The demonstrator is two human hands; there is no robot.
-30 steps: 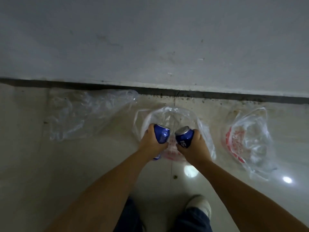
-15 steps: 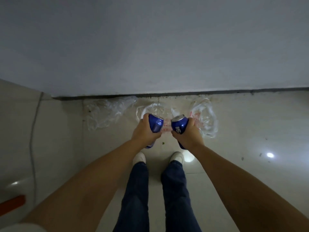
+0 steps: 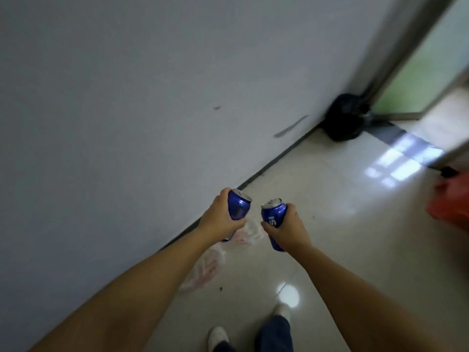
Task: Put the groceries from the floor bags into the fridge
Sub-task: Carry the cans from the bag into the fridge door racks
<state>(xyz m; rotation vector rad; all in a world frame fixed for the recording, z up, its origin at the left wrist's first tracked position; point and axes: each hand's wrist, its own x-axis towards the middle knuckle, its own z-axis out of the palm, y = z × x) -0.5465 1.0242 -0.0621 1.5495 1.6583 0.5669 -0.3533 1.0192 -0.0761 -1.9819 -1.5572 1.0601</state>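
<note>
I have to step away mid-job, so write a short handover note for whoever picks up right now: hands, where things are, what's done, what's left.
Left hand: grips a blue can, held in the air.
Right hand: grips a second blue can, also in the air, apart from the first.
Clear plastic bags lie on the floor by the wall, below the left forearm; what they contain cannot be made out.
The fridge is not in view.
Done: two cans are out of the bags and in hand.
Left: carry both cans to the fridge, put them in, then check the bags for anything more.
</note>
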